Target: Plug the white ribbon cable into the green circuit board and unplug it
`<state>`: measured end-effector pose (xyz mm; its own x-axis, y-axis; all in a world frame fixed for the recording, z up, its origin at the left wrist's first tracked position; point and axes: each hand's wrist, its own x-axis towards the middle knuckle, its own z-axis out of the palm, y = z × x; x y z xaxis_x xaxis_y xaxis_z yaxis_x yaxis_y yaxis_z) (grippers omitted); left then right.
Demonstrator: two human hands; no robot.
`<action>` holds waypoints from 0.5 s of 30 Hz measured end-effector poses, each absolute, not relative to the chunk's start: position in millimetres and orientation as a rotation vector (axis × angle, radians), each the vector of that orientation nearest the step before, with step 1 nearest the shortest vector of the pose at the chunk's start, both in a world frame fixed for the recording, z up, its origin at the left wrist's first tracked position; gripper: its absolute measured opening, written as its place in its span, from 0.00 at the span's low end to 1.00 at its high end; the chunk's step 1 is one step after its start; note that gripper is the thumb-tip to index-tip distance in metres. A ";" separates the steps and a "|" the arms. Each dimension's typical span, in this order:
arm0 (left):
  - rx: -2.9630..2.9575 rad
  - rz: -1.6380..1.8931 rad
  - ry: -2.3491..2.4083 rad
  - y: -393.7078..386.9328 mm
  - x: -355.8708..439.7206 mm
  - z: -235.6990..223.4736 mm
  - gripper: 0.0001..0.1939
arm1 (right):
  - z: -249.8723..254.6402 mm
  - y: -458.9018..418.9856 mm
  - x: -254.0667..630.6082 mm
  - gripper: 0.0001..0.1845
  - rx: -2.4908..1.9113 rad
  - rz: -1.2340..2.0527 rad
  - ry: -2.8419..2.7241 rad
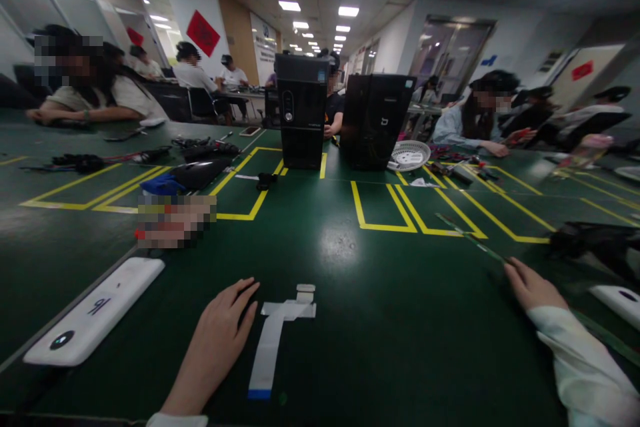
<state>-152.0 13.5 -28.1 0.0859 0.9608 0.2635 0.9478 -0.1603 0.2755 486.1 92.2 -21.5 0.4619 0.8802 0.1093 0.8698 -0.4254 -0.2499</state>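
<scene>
My left hand (223, 330) lies on the green table with its fingers stretched out and holds nothing. Just right of its fingertips is a white flat ribbon cable (267, 347), bent into a T-like shape, with a blue end toward me and a small connector at the far end. Over on the right, my right hand (535, 283) has its fingers closed on a long, thin green strip (477, 243) that looks like a narrow circuit board. One end of the strip points away from me to the left; the hand covers part of it.
A white device (95, 313) lies at left, another white device (620, 303) at right. Two black computer towers (304, 113) (380, 120) stand at the back beside a white basket (410, 155). Cables (200, 147) and yellow tape outlines (235, 217) cover the far table. Co-workers sit around it.
</scene>
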 end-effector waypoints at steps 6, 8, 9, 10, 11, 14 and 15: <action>2.291 0.572 2.023 12.3 -151.6 -28.2 0.25 | -43.2 60.5 482.1 0.32 -2.031 -0.072 -1.899; 2.296 0.577 2.026 12.2 -151.7 -28.6 0.25 | -46.9 54.4 477.0 0.32 -1.942 -0.081 -1.972; 2.299 0.582 2.029 12.2 -151.9 -28.8 0.25 | -48.2 52.7 473.8 0.32 -1.898 -0.077 -1.995; 2.302 0.585 2.031 12.3 -152.0 -29.0 0.25 | -49.4 52.1 470.0 0.32 -1.856 -0.067 -2.012; 2.307 0.588 2.031 12.4 -152.1 -29.2 0.25 | -50.5 52.3 465.6 0.31 -1.817 -0.057 -2.026; 2.311 0.583 2.020 12.5 -151.9 -29.3 0.25 | -54.2 56.8 445.7 0.31 -1.696 -0.041 -2.090; 2.310 0.575 2.017 12.4 -151.7 -29.1 0.25 | -55.4 58.8 436.0 0.30 -1.652 -0.043 -2.120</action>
